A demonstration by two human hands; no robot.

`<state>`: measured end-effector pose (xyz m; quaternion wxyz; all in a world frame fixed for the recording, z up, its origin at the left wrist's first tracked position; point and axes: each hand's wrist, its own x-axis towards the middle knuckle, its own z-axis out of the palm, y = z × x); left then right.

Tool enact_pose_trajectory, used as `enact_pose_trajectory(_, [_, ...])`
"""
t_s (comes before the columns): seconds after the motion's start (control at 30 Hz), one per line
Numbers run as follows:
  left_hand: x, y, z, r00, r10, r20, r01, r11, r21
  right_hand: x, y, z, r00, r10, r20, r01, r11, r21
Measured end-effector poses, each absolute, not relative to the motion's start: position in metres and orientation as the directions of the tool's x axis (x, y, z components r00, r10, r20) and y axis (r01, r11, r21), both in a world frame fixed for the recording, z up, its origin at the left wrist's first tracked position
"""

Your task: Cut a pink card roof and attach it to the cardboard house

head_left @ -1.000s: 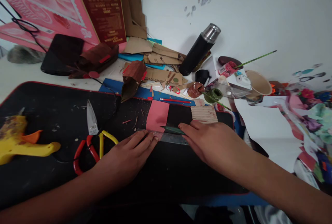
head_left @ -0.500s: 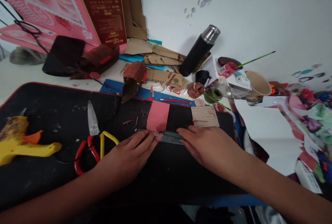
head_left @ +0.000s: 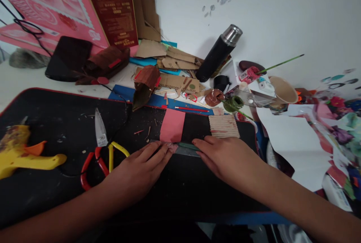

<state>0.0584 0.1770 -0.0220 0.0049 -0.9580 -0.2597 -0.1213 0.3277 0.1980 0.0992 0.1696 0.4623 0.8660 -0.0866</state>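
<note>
While both palms lie flat on the black work mat (head_left: 56, 123), the left hand (head_left: 138, 173) keeps its fingers pressed together, tips on the near end of a clear plastic ruler (head_left: 183, 150). The right hand (head_left: 228, 158), fingers also together, touches the ruler's other end beside a slim green tool (head_left: 187, 145). A pink rectangular paper piece (head_left: 172, 126) lies at twelve o'clock of the left fingertips, its near edge under the ruler. Red-and-yellow-handled cutters (head_left: 98, 153) lie at nine o'clock of the left hand, and a panel of wooden sticks (head_left: 224, 126) at twelve o'clock of the right.
</note>
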Motion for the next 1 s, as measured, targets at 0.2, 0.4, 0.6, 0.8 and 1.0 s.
enact_pose_trajectory(0.2, [0.0587, 0.1775, -0.0221, 0.830, 0.497, 0.252, 0.498, -0.865, 0.065, 0.3270, 0.1981, 0.1004, -0.521, 0.773, -0.363, 0.830, 0.557, -0.006])
enact_pose_trajectory(0.4, [0.0584, 0.1773, -0.0228, 0.830, 0.501, 0.246, 0.505, -0.862, 0.055, 0.3239, 0.1991, 0.0986, -0.501, 0.769, -0.397, 0.832, 0.554, 0.022])
enact_pose_trajectory(0.6, [0.0588, 0.1777, -0.0226, 0.832, 0.496, 0.246, 0.499, -0.865, 0.057, 0.3214, 0.2011, 0.0970, -0.502, 0.764, -0.404, 0.828, 0.559, 0.028])
enact_pose_trajectory(0.8, [0.0583, 0.1774, -0.0210, 0.828, 0.502, 0.249, 0.503, -0.862, 0.065, 0.3216, 0.1969, 0.0958, -0.507, 0.775, -0.377, 0.823, 0.565, 0.054])
enact_pose_trajectory(1.0, [0.0586, 0.1777, -0.0179, 0.834, 0.500, 0.233, 0.503, -0.863, 0.051, 0.3251, 0.1942, 0.0935, -0.518, 0.778, -0.355, 0.818, 0.572, 0.060])
